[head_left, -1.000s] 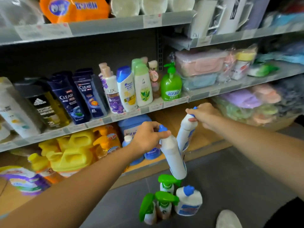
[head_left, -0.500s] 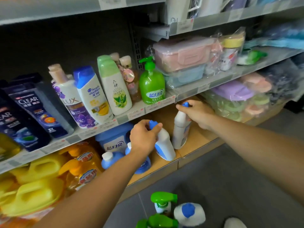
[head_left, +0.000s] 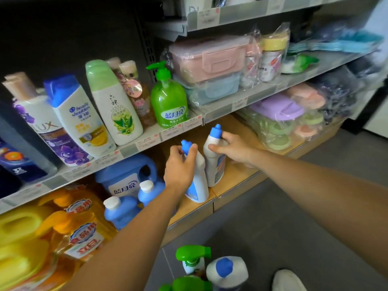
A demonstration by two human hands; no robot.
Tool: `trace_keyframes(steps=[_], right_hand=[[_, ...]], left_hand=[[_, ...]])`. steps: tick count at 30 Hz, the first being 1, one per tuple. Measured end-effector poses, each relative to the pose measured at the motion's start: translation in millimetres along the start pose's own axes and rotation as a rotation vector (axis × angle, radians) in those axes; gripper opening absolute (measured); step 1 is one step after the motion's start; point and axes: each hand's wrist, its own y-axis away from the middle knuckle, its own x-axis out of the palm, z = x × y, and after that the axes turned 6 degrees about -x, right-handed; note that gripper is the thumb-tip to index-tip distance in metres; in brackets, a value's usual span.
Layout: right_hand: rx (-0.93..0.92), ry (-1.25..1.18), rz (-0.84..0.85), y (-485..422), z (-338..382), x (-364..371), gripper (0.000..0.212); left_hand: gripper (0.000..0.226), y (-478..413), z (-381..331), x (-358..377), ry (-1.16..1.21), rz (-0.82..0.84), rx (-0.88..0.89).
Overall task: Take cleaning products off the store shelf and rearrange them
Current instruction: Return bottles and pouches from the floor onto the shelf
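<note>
Well to the left of the hands, yellow jugs (head_left: 21,238) fill the bottom shelf (head_left: 237,175), and just left of the left hand (head_left: 180,164) stand a big blue jug (head_left: 126,177) and two small blue bottles (head_left: 119,211). The left hand is curled round the neck of the left bottle (head_left: 197,185), a white one with a blue cap, whose base sits on the shelf board close to its front edge. Just beside it, perhaps touching, stands the right bottle (head_left: 214,164) of the same kind, a little further back, with the right hand (head_left: 233,148) wrapped round its shoulder, thumb in front and fingers behind. Right of that hand lie bagged goods (head_left: 279,122), and below both hands, on the floor, wait green spray bottles (head_left: 193,259) and another white bottle (head_left: 227,271). The likeliest trouble is the left bottle: it looks to lean slightly and sits so near the edge that letting go too soon could tip it off the board and onto the bottles on the floor. The pair are also tall and narrow, so a knock from either hand as it lets go could topple one against the other. A second ago both bottles were held in the air in front of the shelf. Half a second ago the left one was tilted and apart from its neighbour, while now both rest side by side on the board.
</note>
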Motion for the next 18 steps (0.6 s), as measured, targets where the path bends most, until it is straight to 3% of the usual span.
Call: trace_keyframes(steps=[5, 8, 10, 13, 18], right_hand=[[-0.144, 0.056, -0.047, -2, -8, 0, 0.036], [-0.149, 0.059, -0.025, -1, -11, -8, 0.033], [-0.136, 0.049, 0.001, 0, -13, -11, 0.035], [-0.117, 0.025, 0.002, -1, -19, -3, 0.056], [-0.120, 0.112, -0.024, -18, -20, 10, 0.066]], left_hand=[[0.060, -10, 11, -1, -0.085, 0.139, 0.112], [0.053, -12, 28, -6, -0.220, 0.270, 0.222], [0.067, -16, 39, -9, -0.347, 0.273, 0.343], [0.076, -18, 49, -3, -0.375, 0.168, 0.413], [0.080, -23, 54, 19, -0.299, -0.161, 0.234]])
